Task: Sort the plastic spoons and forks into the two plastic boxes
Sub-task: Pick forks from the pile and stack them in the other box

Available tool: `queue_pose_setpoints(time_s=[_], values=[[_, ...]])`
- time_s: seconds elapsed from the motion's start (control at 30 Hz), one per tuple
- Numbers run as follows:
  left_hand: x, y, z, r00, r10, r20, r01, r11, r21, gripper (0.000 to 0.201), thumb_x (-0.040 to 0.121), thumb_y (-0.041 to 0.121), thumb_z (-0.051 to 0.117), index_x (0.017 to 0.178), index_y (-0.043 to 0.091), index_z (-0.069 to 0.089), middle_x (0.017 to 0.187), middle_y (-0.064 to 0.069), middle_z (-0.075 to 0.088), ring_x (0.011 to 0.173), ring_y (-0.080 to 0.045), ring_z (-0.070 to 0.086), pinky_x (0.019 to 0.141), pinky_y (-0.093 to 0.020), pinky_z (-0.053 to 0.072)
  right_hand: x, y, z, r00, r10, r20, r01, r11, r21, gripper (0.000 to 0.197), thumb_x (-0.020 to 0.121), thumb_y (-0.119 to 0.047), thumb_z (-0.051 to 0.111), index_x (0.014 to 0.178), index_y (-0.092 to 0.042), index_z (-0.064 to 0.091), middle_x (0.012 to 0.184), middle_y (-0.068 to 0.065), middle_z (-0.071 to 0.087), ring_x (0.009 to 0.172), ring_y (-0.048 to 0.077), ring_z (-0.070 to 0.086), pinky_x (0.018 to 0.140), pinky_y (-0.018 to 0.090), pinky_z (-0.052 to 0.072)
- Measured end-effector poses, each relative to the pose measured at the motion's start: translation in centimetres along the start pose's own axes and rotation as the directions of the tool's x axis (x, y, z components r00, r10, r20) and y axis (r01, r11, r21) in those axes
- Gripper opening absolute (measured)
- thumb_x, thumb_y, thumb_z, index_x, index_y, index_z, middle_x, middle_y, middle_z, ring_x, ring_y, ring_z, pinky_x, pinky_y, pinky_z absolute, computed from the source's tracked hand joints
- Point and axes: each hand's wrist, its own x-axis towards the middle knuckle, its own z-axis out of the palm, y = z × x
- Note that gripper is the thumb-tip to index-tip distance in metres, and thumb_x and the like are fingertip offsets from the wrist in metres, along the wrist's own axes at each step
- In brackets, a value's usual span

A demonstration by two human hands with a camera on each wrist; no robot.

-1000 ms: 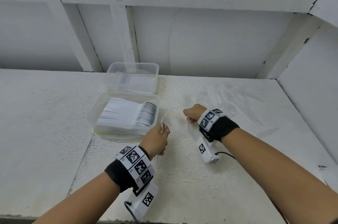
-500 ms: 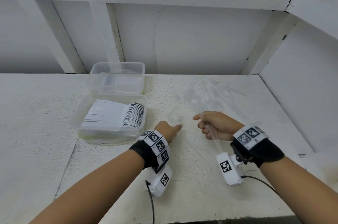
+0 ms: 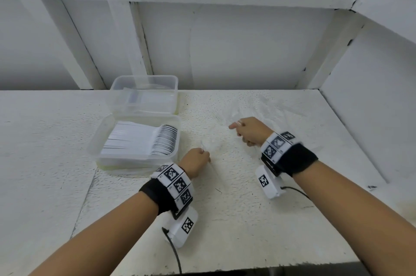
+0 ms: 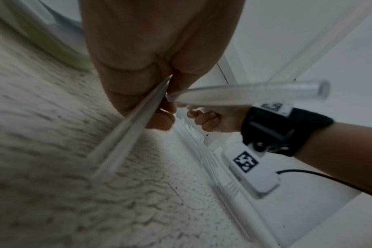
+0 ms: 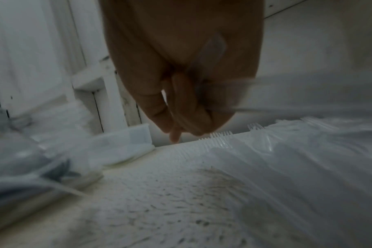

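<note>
Beside the near box (image 3: 135, 158), just to its right, the left hand (image 3: 195, 162) has its fingers curled round clear plastic handles (image 4: 127, 134); the left wrist view shows two see-through handles running out from under the closed fingers, one slanting down toward the table (image 3: 236, 219), the other pointing right. Whether these are spoons or forks cannot be told, since their heads are hidden. Farther right of the near box, the right hand (image 3: 249, 132) is also closed, fingers folded against the palm and clamped on a clear piece of cutlery (image 5: 212, 50) whose handle lies along the palm in the right wrist view; its kind is blurred. This hand hovers at the edge of the loose pile of clear cutlery (image 3: 258, 109), which lies on the table well to the right of the near box; fork tines (image 5: 219, 135) show at the pile's edge. The near box itself holds a tidy row of white cutlery (image 3: 144, 142), stacked close with dark-edged ends toward its right side. Directly behind the near box, touching or nearly touching it, stands the far box (image 3: 144, 93), clear-walled, with a few pale pieces inside that are too faint to name.
</note>
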Motion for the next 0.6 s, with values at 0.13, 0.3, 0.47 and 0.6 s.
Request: queue_pose_setpoints(time_s=[0.13,0.3,0.47,0.6], values=[[-1.3,-0.5,-0.6,0.995,-0.045,0.087,0.069,0.953,-0.294,0.030,0.100,0.013,0.032,0.075,0.009,0.047,0.072,-0.007,0.055,0.060,-0.017,0.052,0.056,-0.026,0.046,2.6,-2.8,1.3,0.999,-0.034,0.002,0.033,0.955,-0.293,0.034,0.096,-0.018,0.039,0.113,0.003,0.059,0.121,0.013,0.060,0.098,0.025,0.059,0.080,0.029,0.045],[-1.9,-1.3,-1.0,0.996,-0.023,0.083,0.055,0.912,-0.407,0.024,0.102,0.015,0.031,0.084,0.010,0.046,0.070,-0.007,0.059,0.058,-0.016,0.057,0.056,-0.024,0.048,6.2,-3.1,2.8,0.998,-0.035,-0.044,0.009,0.876,-0.482,0.058,0.093,-0.056,0.025,0.065,-0.010,0.045,0.058,0.006,0.042,0.051,0.020,0.040,0.056,0.026,0.034],[-1.8,-2.0,-1.7,0.998,-0.022,0.066,0.048,0.901,-0.430,0.022,0.102,0.016,0.033,0.086,0.010,0.048,0.070,-0.008,0.059,0.058,-0.015,0.058,0.052,-0.021,0.049,6.2,-3.3,3.2,0.998,-0.033,-0.048,-0.007,0.756,-0.655,0.020,0.094,-0.017,0.045,0.082,-0.005,0.055,0.093,0.013,0.062,0.080,0.026,0.056,0.067,0.027,0.040],[-1.9,-2.0,-1.9,0.998,-0.022,0.066,0.048,0.909,-0.414,0.025,0.102,0.016,0.032,0.084,0.010,0.048,0.071,-0.007,0.059,0.060,-0.016,0.057,0.056,-0.024,0.049,6.3,-3.1,3.5,1.000,-0.022,-0.012,0.007,0.707,-0.707,0.013,0.093,-0.014,0.049,0.094,-0.002,0.054,0.127,0.022,0.047,0.094,0.029,0.056,0.074,0.030,0.042]])
